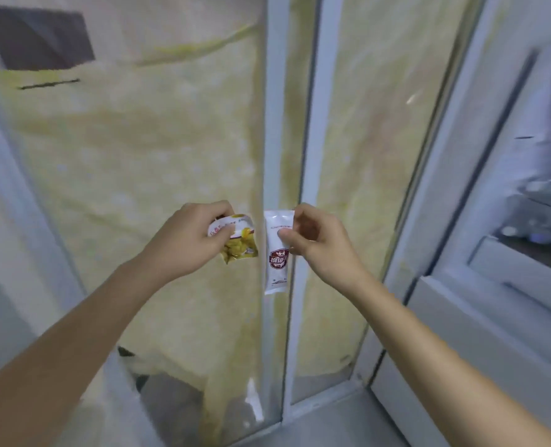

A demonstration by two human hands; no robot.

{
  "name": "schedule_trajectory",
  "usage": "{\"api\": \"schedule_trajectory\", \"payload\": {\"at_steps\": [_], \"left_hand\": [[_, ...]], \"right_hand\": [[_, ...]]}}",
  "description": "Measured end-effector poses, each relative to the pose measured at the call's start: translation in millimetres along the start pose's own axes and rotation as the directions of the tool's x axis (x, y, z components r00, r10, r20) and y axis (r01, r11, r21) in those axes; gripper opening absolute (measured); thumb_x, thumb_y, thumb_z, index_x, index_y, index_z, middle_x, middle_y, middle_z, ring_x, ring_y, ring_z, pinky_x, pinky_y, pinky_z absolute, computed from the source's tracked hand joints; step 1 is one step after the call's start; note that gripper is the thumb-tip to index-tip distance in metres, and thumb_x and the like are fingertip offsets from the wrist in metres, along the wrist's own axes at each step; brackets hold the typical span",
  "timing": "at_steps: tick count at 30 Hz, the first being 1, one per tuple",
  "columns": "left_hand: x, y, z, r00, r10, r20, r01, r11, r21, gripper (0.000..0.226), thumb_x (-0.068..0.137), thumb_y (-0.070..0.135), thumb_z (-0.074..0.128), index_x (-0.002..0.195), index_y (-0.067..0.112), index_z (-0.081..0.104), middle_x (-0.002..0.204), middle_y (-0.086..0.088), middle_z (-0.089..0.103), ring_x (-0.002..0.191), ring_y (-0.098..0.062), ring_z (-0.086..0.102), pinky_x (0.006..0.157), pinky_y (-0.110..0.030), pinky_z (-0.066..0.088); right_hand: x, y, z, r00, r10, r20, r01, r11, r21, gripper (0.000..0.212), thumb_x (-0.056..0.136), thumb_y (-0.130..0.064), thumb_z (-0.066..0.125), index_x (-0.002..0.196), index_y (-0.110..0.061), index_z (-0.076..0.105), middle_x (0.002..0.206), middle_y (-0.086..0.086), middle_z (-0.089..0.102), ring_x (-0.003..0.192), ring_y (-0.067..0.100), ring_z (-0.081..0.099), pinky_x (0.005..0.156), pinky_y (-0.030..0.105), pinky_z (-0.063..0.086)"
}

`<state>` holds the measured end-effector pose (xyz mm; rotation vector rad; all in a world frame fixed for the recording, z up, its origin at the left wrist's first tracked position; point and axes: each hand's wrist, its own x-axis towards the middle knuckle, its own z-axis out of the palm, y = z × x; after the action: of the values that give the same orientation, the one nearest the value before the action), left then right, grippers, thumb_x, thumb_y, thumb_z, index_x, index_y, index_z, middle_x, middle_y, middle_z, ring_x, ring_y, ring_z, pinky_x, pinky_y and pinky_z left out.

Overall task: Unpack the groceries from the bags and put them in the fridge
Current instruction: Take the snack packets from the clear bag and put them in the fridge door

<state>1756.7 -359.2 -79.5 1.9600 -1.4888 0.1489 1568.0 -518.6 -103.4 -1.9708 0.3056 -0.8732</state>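
Both forearms out. Left hand [187, 235] clutches crumpled yellow snack packet [237, 243]; right hand [316, 243] pinches white sachet [275, 253] by top edge. Risk: thin pinch, slick film, sachet slips.

1. Both bare forearms reach forward from the lower corners and converge toward the middle.
2. The left hand [187, 233] is raised, back of the hand toward the camera, fingers curled, its grip closed around a crumpled yellow packet [237, 241].
3. The right hand [319, 240] is level with it and just beside it, thumb and curled fingers pinching a narrow white sachet [275, 253] that hangs upright.
4. The hands are apart, not touching.
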Motion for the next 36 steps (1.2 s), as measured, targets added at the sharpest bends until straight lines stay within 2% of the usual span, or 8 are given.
{"api": "schedule_trajectory", "payload": {"at_steps": [8, 14, 17, 20, 24, 29, 32, 36], "left_hand": [[117.4, 200.9, 179.8, 0.915, 0.385, 0.125, -0.328, 0.886, -0.327, 0.014, 0.089, 0.032, 0.056, 0.082, 0.021, 0.060, 0.068, 0.001, 0.059, 0.068, -0.023, 0.055, 0.064, -0.042, 0.048], [138.0, 332.9, 277.2, 0.835, 0.519, 0.182, -0.364, 0.769, -0.525, 0.018, 0.093, 0.020, 0.062, 0.076, 0.023, 0.057, 0.067, 0.003, 0.060, 0.065, -0.017, 0.056, 0.061, -0.034, 0.042], [139.1, 388.4, 310.0, 0.781, 0.593, 0.197, -0.384, 0.704, -0.597, 0.020, 0.093, 0.018, 0.062, 0.076, 0.027, 0.058, 0.067, 0.009, 0.061, 0.070, -0.017, 0.058, 0.066, -0.035, 0.044], [137.0, 430.6, 342.3, 0.742, 0.623, 0.250, -0.336, 0.667, -0.664, 0.014, 0.090, 0.019, 0.061, 0.077, 0.023, 0.062, 0.067, 0.004, 0.064, 0.072, -0.024, 0.063, 0.070, -0.045, 0.052], [135.0, 467.0, 390.3, 0.698, 0.632, 0.336, -0.250, 0.655, -0.713, 0.013, 0.093, 0.024, 0.062, 0.082, 0.023, 0.068, 0.078, -0.001, 0.068, 0.077, -0.025, 0.067, 0.072, -0.055, 0.059], [130.0, 487.6, 443.6, 0.659, 0.598, 0.457, -0.187, 0.718, -0.670, 0.010, 0.097, 0.028, 0.065, 0.102, 0.019, 0.065, 0.096, 0.003, 0.065, 0.086, -0.017, 0.065, 0.070, -0.035, 0.061], [127.7, 480.7, 460.6, 0.643, 0.617, 0.454, -0.311, 0.752, -0.581, 0.011, 0.099, 0.024, 0.063, 0.110, 0.023, 0.064, 0.110, 0.001, 0.069, 0.091, -0.012, 0.064, 0.069, -0.021, 0.049], [137.0, 458.5, 448.8, 0.709, 0.632, 0.314, -0.527, 0.770, -0.359, 0.037, 0.095, 0.020, 0.064, 0.132, 0.020, 0.060, 0.131, -0.005, 0.062, 0.120, -0.027, 0.054, 0.086, -0.045, 0.056]], "right_hand": [[-108.9, 16.7, -239.8, 0.868, 0.113, -0.484, -0.238, 0.949, -0.206, 0.010, 0.091, -0.020, 0.069, 0.083, -0.024, 0.065, 0.072, 0.009, 0.063, 0.071, 0.030, 0.063, 0.073, 0.064, 0.057], [-187.9, 9.8, -346.7, 0.691, 0.011, -0.723, -0.374, 0.861, -0.345, 0.004, 0.094, -0.018, 0.068, 0.097, -0.016, 0.068, 0.088, 0.007, 0.073, 0.087, 0.033, 0.069, 0.080, 0.058, 0.058], [-218.4, 8.7, -373.3, 0.590, -0.011, -0.808, -0.459, 0.818, -0.346, 0.006, 0.093, -0.022, 0.066, 0.098, -0.022, 0.069, 0.084, -0.005, 0.072, 0.083, 0.021, 0.069, 0.081, 0.055, 0.059], [-244.9, 16.6, -390.4, 0.512, 0.006, -0.859, -0.576, 0.744, -0.338, 0.008, 0.094, -0.027, 0.062, 0.095, -0.019, 0.063, 0.081, -0.001, 0.068, 0.079, 0.024, 0.065, 0.079, 0.054, 0.056], [-266.8, 34.4, -399.6, 0.474, 0.027, -0.880, -0.728, 0.573, -0.375, 0.006, 0.102, -0.026, 0.054, 0.098, -0.022, 0.057, 0.081, -0.001, 0.067, 0.076, 0.023, 0.065, 0.073, 0.049, 0.056], [-274.0, 54.4, -405.5, 0.465, 0.067, -0.883, -0.835, 0.366, -0.411, 0.009, 0.105, -0.021, 0.049, 0.107, -0.018, 0.057, 0.088, 0.000, 0.068, 0.077, 0.024, 0.065, 0.066, 0.042, 0.054], [-273.5, 66.5, -405.6, 0.439, 0.127, -0.889, -0.860, 0.347, -0.375, 0.012, 0.104, -0.020, 0.053, 0.113, -0.017, 0.060, 0.094, 0.003, 0.072, 0.083, 0.025, 0.068, 0.071, 0.045, 0.059], [-264.3, 77.3, -406.1, 0.429, 0.137, -0.893, -0.854, 0.384, -0.352, 0.025, 0.101, -0.023, 0.059, 0.125, -0.018, 0.060, 0.114, 0.002, 0.072, 0.104, 0.023, 0.068, 0.085, 0.044, 0.059]]}}
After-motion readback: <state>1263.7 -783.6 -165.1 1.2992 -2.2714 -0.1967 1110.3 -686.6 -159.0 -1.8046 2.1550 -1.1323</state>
